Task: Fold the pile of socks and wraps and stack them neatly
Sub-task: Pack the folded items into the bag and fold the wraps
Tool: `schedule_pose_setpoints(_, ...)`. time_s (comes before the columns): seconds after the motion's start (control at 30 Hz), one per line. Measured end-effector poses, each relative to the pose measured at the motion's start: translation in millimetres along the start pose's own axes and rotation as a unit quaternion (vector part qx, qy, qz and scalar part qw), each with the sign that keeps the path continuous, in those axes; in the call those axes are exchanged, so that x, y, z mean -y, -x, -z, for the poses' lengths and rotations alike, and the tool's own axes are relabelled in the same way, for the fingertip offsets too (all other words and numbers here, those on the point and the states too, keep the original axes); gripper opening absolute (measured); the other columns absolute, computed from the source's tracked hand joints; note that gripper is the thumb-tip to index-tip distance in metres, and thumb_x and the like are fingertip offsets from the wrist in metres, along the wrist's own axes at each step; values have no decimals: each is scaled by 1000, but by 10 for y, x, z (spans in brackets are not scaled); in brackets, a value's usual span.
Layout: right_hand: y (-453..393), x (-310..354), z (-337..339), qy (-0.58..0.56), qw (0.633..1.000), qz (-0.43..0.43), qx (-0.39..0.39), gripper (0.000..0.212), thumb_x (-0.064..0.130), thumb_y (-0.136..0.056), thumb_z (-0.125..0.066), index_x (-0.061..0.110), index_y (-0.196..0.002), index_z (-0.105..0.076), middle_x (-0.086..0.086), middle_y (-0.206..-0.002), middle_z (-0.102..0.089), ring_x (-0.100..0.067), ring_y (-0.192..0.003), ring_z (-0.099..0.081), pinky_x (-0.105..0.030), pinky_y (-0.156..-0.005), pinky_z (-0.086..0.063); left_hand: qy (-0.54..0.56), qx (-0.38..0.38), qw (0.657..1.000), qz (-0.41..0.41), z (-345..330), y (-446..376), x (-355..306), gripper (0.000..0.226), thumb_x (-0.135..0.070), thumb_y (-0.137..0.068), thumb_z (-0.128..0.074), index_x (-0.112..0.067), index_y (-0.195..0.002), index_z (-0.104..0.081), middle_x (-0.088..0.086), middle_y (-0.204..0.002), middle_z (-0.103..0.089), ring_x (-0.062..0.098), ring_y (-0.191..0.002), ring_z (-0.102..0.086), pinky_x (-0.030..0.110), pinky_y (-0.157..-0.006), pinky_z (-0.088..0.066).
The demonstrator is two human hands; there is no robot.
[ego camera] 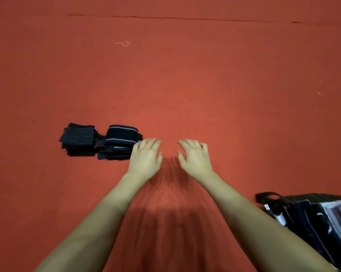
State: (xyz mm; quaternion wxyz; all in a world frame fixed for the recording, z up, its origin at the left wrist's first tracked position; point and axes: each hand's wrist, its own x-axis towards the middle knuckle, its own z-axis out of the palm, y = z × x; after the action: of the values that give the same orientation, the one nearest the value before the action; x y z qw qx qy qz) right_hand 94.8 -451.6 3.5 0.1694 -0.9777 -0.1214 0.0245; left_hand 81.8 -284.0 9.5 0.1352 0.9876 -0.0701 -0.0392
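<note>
No legible writing; a small white tag on the black bag [311, 222] at 4 o'clock is too blurred to read. Both forearms reach forward over the red floor [185, 85]. Left hand [146, 156] palm down, fingers loosely spread, holding nothing, fingertips at the edge of the folded wrap stack [119, 141], possibly touching it. Second stack of folded dark pieces [78, 139] at 9 o'clock. Right hand [194, 157] palm down, fingers relaxed, slightly curled, holding nothing.
</note>
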Motion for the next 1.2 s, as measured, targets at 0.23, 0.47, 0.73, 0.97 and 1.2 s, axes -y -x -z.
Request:
schedule_pose_setpoints(0.23, -898, 718, -518, -38, 997, 49, 53, 42, 26, -97, -43, 17, -138, -45, 3, -139, -49, -17, -128, -41, -34, -98, -21, -13, -8, 998, 67, -9, -411, 1136, 43, -20, -95, -53, -3, -135, -49, 14, -142, -47, 31, -132, -41, 44, -104, -28)
schedule_pose_setpoints(0.47, -1573, 1061, -1084, -28, 980, 63, 187, 53, 36, -102, -33, 13, -149, -24, -1, -155, -28, -17, -141, -23, -39, -109, -11, -57, 72, 994, 62, -171, -751, 1773, 50, -33, -103, -29, -14, -148, -26, 4, -145, -39, 23, -136, -30, 39, -110, -17)
schedule_pose_setpoints(0.73, -1302, 934, -1392, -18, 979, 72, 190, 48, 46, -93, -49, 14, -129, -43, -1, -136, -46, -18, -130, -34, -40, -106, -12, -52, 185, 981, 31, -332, -507, 1879, 57, -42, -99, -33, -16, -149, -21, 12, -152, -16, 27, -139, -16, 44, -114, -5)
schedule_pose_setpoints(0.97, -1455, 873, -1357, 49, 945, 59, 317, 89, 64, -83, -54, 13, -149, -22, -11, -160, -8, -23, -147, -5, -48, -115, 6, -140, 302, 943, -1, -244, -747, 1890, 83, -56, -93, -40, -17, -152, 3, 9, -160, -2, 25, -147, 8, 48, -113, 13)
schedule_pose_setpoints(1.2, -1168, 875, -1356, 10, 972, 68, 226, 68, 57, -84, -58, 17, -134, -36, 0, -145, -37, -19, -141, -23, -50, -113, 6, -134, 279, 951, -23, -252, -631, 1824, 86, -58, -91, -45, -13, -152, -6, 9, -150, -30, 28, -143, -16, 50, -114, 6)
